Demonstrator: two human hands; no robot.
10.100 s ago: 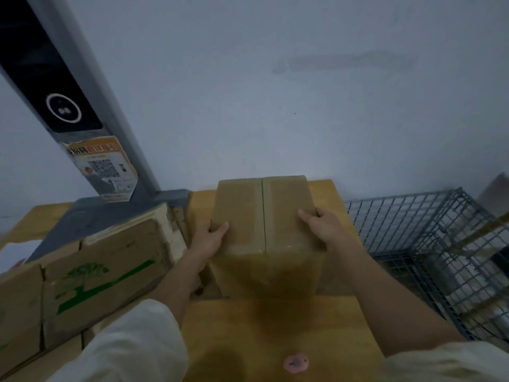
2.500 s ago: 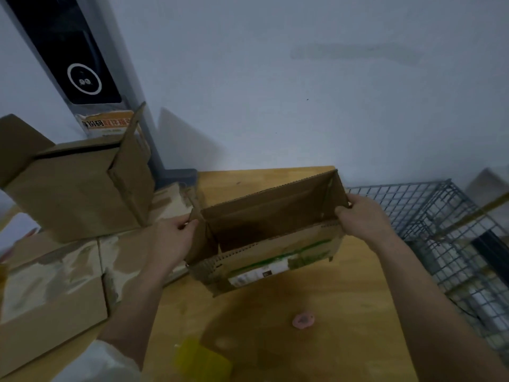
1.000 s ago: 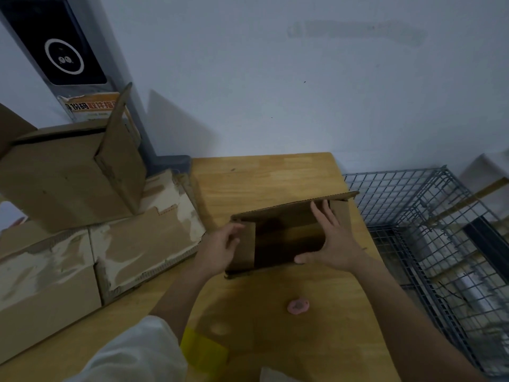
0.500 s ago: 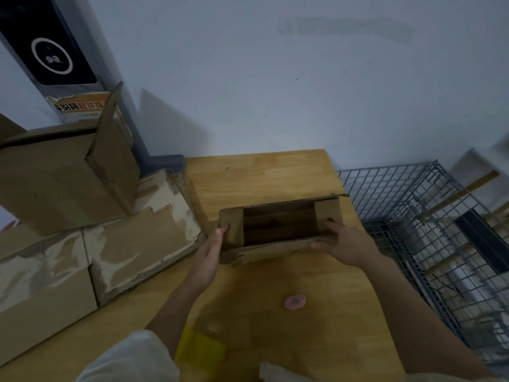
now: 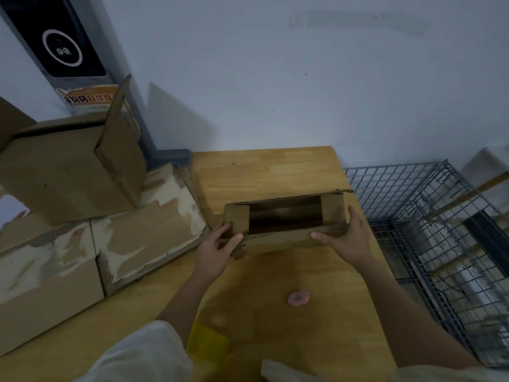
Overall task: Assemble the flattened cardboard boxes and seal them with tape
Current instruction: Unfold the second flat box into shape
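Observation:
A small brown cardboard box point(image 5: 275, 241) stands on the wooden table point(image 5: 264, 172), its top open and both short end flaps folded inward. My left hand point(image 5: 217, 249) grips the box's near left corner, thumb on the long near flap. My right hand point(image 5: 347, 238) holds the near right corner, fingers up along the right end and thumb on the near flap. The dark inside of the box shows between the end flaps. A yellow tape roll point(image 5: 208, 340) lies near the table's front edge, partly behind my left sleeve.
Several cardboard boxes point(image 5: 143, 230) are stacked on the left, one with raised flaps point(image 5: 68, 166) on top. A small pink object point(image 5: 298, 298) lies on the table in front of the box. A wire mesh cage point(image 5: 429, 232) stands beside the table's right edge.
Earlier I held a taped box, then opened a flat one. Over the last second the box was set upright, its end flaps folded in, and both hands moved to its near corners.

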